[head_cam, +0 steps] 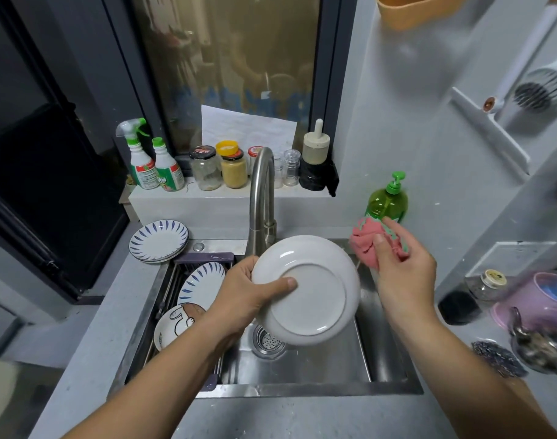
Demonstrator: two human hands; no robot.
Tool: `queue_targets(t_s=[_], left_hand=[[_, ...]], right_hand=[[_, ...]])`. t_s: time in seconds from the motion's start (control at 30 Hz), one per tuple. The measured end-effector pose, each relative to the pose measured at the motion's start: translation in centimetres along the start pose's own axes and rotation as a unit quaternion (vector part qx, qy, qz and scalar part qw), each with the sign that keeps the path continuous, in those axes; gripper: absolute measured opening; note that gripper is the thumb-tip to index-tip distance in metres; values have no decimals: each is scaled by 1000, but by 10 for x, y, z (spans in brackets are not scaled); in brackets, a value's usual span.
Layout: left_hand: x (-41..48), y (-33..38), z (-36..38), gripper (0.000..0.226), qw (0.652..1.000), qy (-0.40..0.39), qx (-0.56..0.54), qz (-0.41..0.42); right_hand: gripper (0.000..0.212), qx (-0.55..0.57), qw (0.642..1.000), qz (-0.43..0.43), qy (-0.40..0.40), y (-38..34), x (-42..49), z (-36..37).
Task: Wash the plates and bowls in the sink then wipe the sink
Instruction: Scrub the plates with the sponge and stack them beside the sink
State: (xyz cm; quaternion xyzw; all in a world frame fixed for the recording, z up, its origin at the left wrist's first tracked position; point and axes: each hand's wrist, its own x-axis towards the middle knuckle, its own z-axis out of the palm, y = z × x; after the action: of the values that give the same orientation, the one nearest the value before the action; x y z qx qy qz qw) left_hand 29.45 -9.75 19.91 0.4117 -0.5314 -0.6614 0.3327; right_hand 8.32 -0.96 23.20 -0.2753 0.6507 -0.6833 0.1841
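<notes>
A: Here's the picture: the left hand (252, 289) has the white plate (305, 289) by its left rim, thumb laid across the underside and fingers tucked behind, out of sight.

B: And that plate is up on a tilt, foot ring facing the person, hanging over the sink (302, 365) right above the drain (268, 340).

A: Now the right hand (404, 267). It's pinching a bunched pink cloth (370, 240) between thumb and curled fingers, up and to the right of the plate.

B: That's the relation that matters. The cloth sits just off the plate's upper right rim. Whether it touches the rim, I can't tell from here.

A: So the plate lies down and to the left of the cloth hand, face-on, with the whole underside bare to it.

B: The right hand is the free one and the near one. I'd expect a short sweep down-left onto that surface while the left hand braces.

A: Any sign of water?

B: None visible from the faucet (261, 198) beyond the left hand. The soap bottle (388, 201) stands just behind the cloth.

A: And left of the left wrist?

B: A striped plate (201, 282) propped on edge in the sink.
</notes>
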Motion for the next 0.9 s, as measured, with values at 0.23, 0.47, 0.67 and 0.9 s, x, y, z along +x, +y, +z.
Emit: queue_targets(t_s=[0.23,0.47,0.67,0.9], left_hand=[[5,4,24,37,999,-14,1,50],[4,3,15,53,999,20,-5,48],[3,5,15,55,999,15,14,34],[5,14,17,36,998,-22,42,47]], right_hand=[[38,-223,850,-391,-273,15,-30,50],[43,-262,882,-283,-270,20,0,34],[61,-230,913,-201,-271,13,-10,29],[35,-193,909,-185,-321,-15,6,37]])
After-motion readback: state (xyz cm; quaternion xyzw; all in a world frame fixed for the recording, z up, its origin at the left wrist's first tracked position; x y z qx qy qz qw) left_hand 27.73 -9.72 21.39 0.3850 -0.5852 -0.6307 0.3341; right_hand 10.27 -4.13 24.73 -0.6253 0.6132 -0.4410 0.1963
